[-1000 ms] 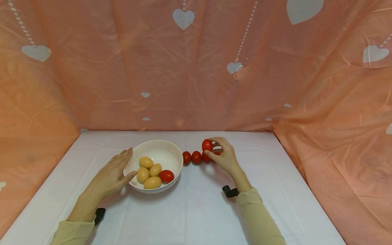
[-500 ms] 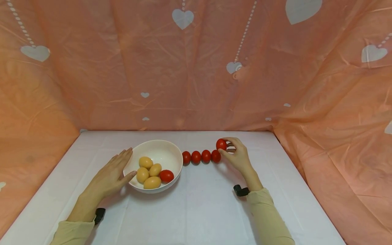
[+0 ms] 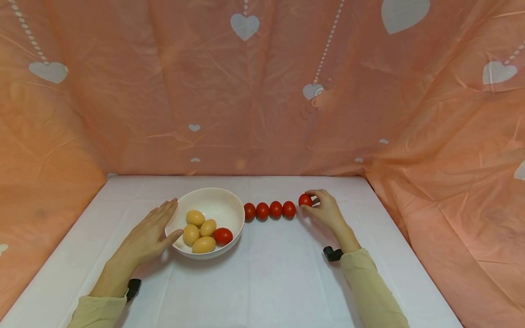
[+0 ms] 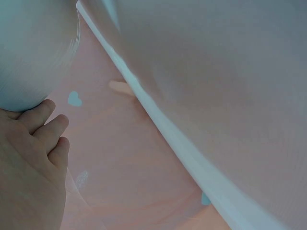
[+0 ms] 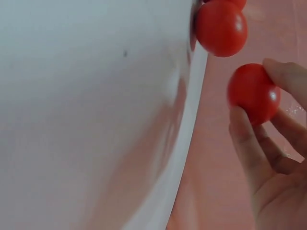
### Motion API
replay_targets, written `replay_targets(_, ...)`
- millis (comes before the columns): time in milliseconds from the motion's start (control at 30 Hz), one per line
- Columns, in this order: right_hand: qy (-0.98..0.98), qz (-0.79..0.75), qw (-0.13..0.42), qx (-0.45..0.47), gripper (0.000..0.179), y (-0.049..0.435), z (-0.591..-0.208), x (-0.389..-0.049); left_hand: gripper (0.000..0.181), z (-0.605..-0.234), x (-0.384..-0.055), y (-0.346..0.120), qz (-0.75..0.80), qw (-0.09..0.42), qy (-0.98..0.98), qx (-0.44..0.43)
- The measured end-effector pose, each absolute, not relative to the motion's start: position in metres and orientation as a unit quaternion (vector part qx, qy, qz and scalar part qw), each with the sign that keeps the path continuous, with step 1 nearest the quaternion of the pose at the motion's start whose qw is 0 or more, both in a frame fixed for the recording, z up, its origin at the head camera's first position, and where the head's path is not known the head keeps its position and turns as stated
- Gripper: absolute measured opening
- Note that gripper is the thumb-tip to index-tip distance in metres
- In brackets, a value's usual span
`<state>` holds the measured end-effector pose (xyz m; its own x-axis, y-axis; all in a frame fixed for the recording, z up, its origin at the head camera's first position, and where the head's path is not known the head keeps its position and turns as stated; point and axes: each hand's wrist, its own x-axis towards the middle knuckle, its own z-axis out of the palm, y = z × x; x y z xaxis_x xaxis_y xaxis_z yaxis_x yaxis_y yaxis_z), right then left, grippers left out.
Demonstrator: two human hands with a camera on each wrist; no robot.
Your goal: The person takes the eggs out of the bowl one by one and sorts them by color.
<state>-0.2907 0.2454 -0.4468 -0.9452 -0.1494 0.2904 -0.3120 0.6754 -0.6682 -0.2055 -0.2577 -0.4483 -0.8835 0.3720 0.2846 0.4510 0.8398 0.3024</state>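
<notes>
My right hand (image 3: 326,212) pinches a red cherry tomato (image 3: 305,200) between thumb and fingertips, just right of a row of red cherry tomatoes (image 3: 276,209) on the table. In the right wrist view, the held tomato (image 5: 254,93) is apart from the nearest tomato (image 5: 222,28) of the row. My left hand (image 3: 149,234) rests against the left side of a white bowl (image 3: 223,205), fingers straight along its outside and thumb at the rim. Inside the bowl lie several yellow egg-shaped fruits (image 3: 195,217) and one red tomato (image 3: 223,236).
A white cloth covers the table (image 3: 246,291). Orange sheeting (image 3: 262,114) with pale hearts hangs behind it and at both sides. The row of tomatoes begins right at the bowl's right side.
My right hand has carried its tomato to the right past the row and lowered it toward the table. The left hand and the bowl have stayed in place.
</notes>
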Motion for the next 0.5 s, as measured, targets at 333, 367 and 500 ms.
replay_targets(333, -0.933, 0.336, 0.039, 0.127, 0.045, 0.2459, -0.448, -0.2962, 0.084, -0.4483, -0.2051, -0.2574, -0.185, 0.105, -0.953, -0.214)
replay_targets(367, -0.934, 0.333, 0.035, 0.125, 0.044, 0.2456, -0.4479, -0.2963, 0.084, -0.4481, -0.205, -0.2574, -0.185, 0.103, -0.954, -0.214)
replay_targets(500, -0.938, 0.323, 0.024, 0.124, 0.045, 0.2447, -0.4483, -0.2974, 0.085, -0.4476, -0.2046, -0.2578, -0.184, 0.1, -0.955, -0.211)
